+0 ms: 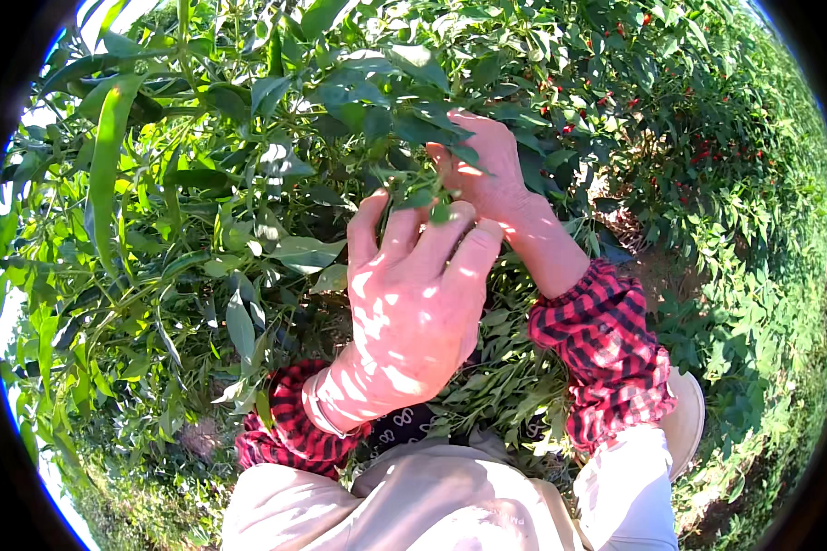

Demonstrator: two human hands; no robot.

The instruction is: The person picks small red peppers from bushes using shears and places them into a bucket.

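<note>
Both my hands are in among the leaves of a pepper plant point(358, 89). My left hand point(413, 310) is nearer to me, back up, its fingers curled round a small leafy sprig point(420, 189); its fingertips are partly hidden. Just beyond it, my right hand point(489, 165) reaches up beside the same sprig, thumb and fingers bent. Leaves cover part of those fingers, so what they hold is not clear. Below my wrists lies a heap of leafy stems point(517, 372), next to a dark cloth with a white pattern point(400, 427).
Long green peppers point(107, 165) hang at the left. Bushes with small red peppers point(568, 129) grow at the upper right. Bare soil point(668, 275) shows to the right. My pale-trousered legs point(627, 489) and a light shoe point(686, 420) are at the bottom.
</note>
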